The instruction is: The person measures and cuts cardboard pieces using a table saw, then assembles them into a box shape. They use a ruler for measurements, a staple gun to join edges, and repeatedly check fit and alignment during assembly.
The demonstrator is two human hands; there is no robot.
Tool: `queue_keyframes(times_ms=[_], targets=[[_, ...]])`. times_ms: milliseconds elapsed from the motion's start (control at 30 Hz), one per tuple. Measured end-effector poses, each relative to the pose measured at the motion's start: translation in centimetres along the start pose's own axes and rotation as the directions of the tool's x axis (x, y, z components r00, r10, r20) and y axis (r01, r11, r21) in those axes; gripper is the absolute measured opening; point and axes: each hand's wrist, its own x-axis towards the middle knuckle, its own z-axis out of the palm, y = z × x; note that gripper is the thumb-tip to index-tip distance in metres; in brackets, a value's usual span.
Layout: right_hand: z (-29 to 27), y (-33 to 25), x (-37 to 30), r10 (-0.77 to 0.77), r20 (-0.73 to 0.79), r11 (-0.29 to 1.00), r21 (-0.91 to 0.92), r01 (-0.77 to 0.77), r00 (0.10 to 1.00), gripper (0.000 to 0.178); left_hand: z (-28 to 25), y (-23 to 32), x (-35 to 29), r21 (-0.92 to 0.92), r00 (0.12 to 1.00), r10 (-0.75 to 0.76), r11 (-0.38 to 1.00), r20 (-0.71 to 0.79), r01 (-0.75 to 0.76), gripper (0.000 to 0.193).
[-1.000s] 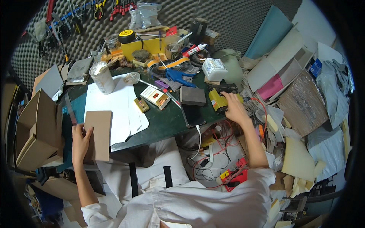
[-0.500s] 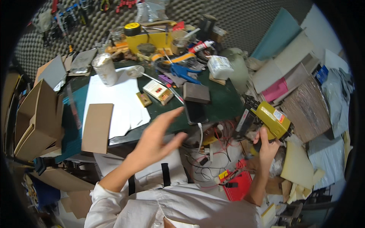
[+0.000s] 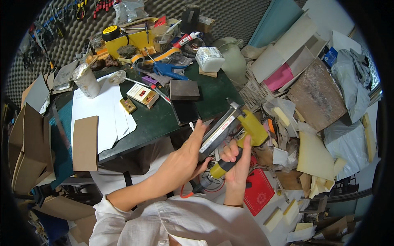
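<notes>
A yellow pneumatic nail gun [image 3: 253, 128] is held in front of me over the gap at the table's right front edge. My right hand [image 3: 236, 166] is wrapped round its black and yellow handle. An air fitting with an orange hose [image 3: 188, 194] runs from the handle's lower end. My left hand [image 3: 184, 158] is at the rear end of the long dark magazine [image 3: 218, 132], its fingers stretched upward and the thumb apart below. Whether the palm touches the magazine is hard to see.
On the dark green table [image 3: 219, 92] are a grey block [image 3: 184, 89], a phone [image 3: 184, 111], a matchbox [image 3: 142, 95], a blue air blow gun [image 3: 170, 71], white paper [image 3: 88, 119] and a cardboard piece [image 3: 85, 143]. Foam scraps [image 3: 316, 153] and a red case [image 3: 259, 190] lie at the right.
My right hand has brought the nail gun leftward to my front and turned it. My left hand has moved right, to the magazine's end. The view has shifted to the right.
</notes>
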Motion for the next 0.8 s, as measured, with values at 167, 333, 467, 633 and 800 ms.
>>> queue_keyframes(times_ms=[167,333,467,633,800], targets=[[-0.3,2.5,0.1,0.124,0.065,0.99,0.065,-0.128,0.99,0.044,-1.0,-0.3,-2.1,0.104,0.997,-0.068,0.992,0.021,0.066,0.09],[0.2,3.6,0.1,0.126,0.069,0.987,0.091,-0.132,0.99,0.034,-2.3,-1.0,-2.4,-0.024,0.992,-0.105,0.994,0.072,0.107,0.091],[-0.2,3.9,0.2,0.133,0.093,0.986,0.086,-0.141,0.987,0.034,-2.3,-1.4,-3.0,-0.006,0.994,-0.081,0.997,0.072,0.081,0.091],[-0.2,1.8,1.2,0.083,0.024,0.99,0.11,-0.086,0.996,0.049,-3.0,-0.5,-4.7,0.009,0.954,-0.2,0.979,0.224,0.204,0.089],[-0.5,1.7,0.9,0.096,0.033,0.988,0.119,-0.099,0.995,0.049,-3.1,-0.3,-5.5,-0.062,0.965,-0.157,0.983,0.211,0.174,0.089]])
